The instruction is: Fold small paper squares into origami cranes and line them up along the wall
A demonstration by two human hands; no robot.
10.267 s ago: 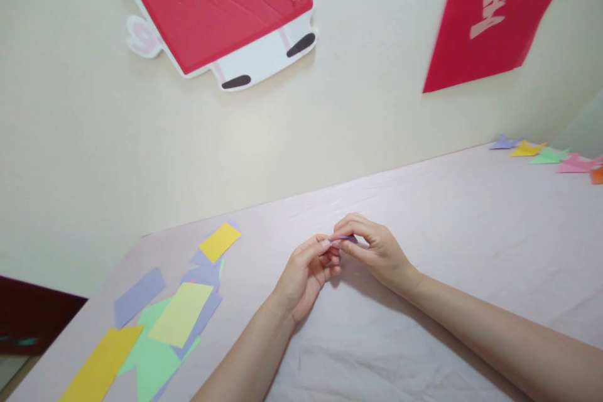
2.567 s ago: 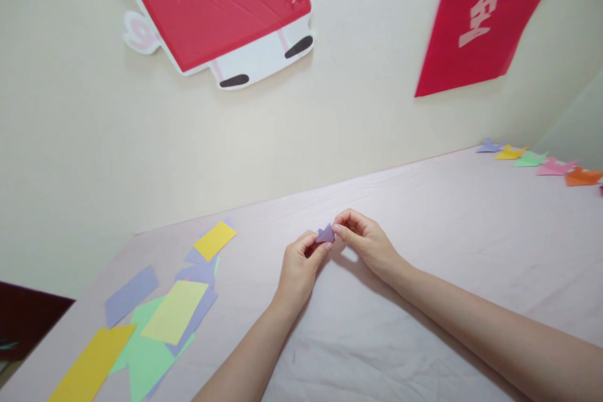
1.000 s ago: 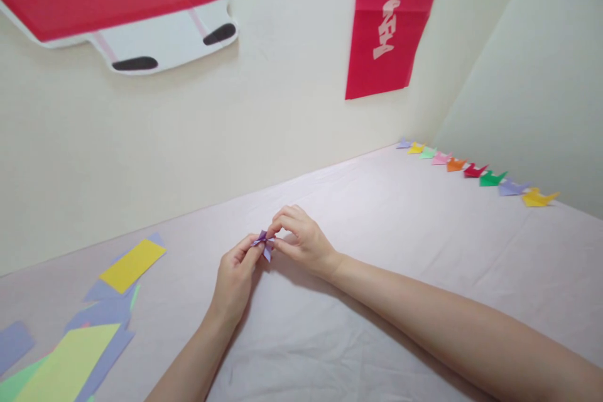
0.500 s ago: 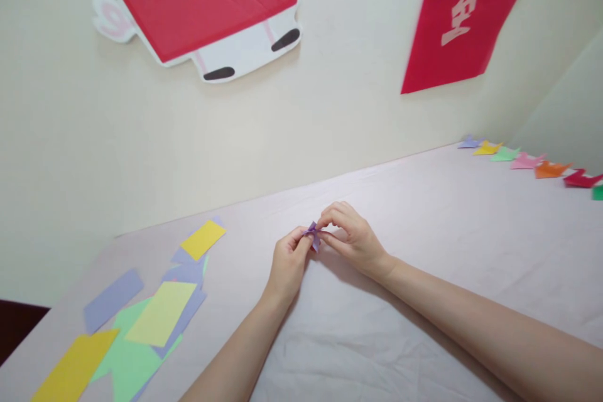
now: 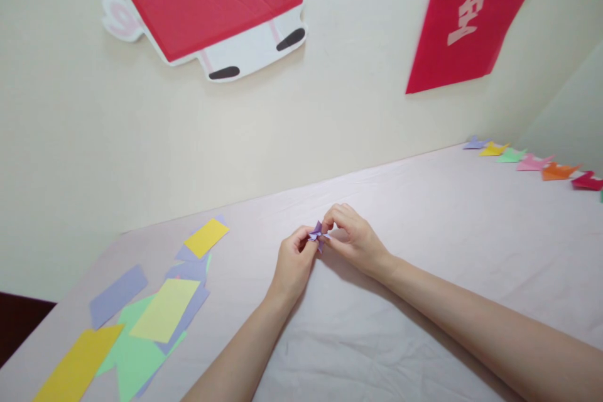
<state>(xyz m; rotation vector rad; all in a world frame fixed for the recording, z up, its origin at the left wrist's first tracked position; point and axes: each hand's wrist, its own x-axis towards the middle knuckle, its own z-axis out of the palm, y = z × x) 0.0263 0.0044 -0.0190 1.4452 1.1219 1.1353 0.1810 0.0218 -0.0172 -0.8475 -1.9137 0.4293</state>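
A small purple folded paper (image 5: 318, 234) with several pointed flaps is held just above the pale cloth, between both hands. My left hand (image 5: 298, 255) pinches its left and lower side between thumb and fingers. From the right, the thumb and fingertips of my right hand (image 5: 352, 233) close on a flap at its right side. The fingers cover parts of the paper, so its full shape is hidden.
Loose paper pieces lie at the left, among them a yellow rectangle (image 5: 206, 239), a pale yellow sheet (image 5: 164, 311) and a lilac piece (image 5: 119, 296). Folded paper figures, one of them orange (image 5: 559, 171), line the far right edge. A wall (image 5: 330, 119) rises behind the cloth (image 5: 400, 339).
The purple paper has turned slightly in my fingers, and its flaps look more spread. My right fingertips have shifted a little on it. The whole view has moved slightly.
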